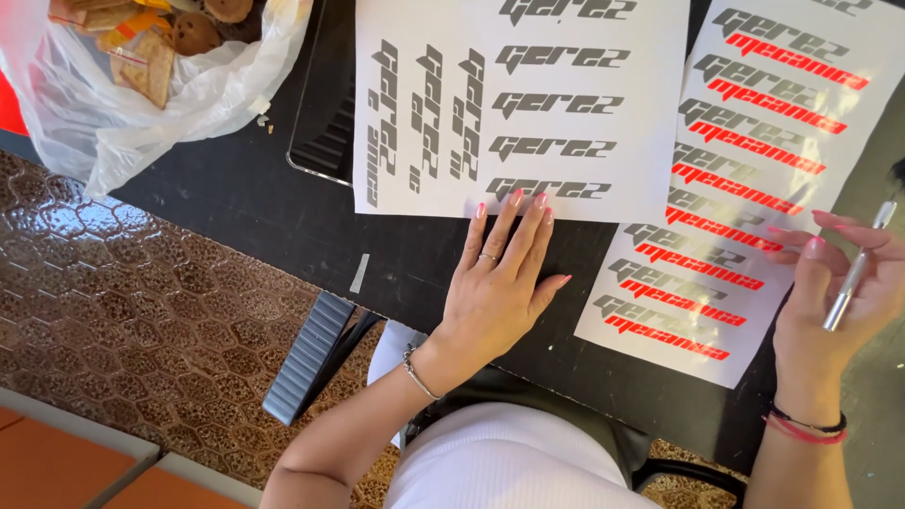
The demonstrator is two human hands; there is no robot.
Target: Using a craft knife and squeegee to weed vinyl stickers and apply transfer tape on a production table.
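L hand (495, 283) flat, fingers spread, tips pinning bottom edge of grey decal sheet (520, 104) at 12 o'clock. R hand (834, 292) at 3 o'clock grips slim metal tool (855, 269), just beside red/grey decal sheet (731, 188). Both sheets look full, no lettering lifted yet; judging barely begun.

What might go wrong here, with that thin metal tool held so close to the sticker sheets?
The silver tool in the right hand might scratch the red-and-grey sticker sheet beside it. That sheet's lower corner hangs past the black table edge, so it may slip. The left hand only touches the grey sticker sheet with its fingertips, so it may shift.
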